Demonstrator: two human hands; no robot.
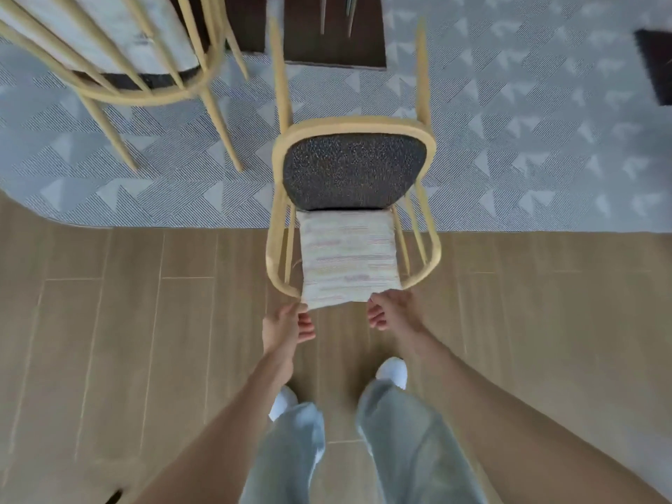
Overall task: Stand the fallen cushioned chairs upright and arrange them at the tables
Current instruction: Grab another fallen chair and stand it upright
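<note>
Gripping the chair point(351, 169) at its curved back rail.
Left hand point(287, 327) and right hand point(391, 312) each clasp the rail beside the cushion point(349, 258).

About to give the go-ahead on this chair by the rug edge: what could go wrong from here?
1. Both hands, left hand and right hand, seem to hold the chair only at the back's top edge beside the loose-looking striped cushion, which may slip off.
2. Its legs point toward the dark table base and might knock it.
3. The second chair stands close on the left; swinging could clip it.
</note>
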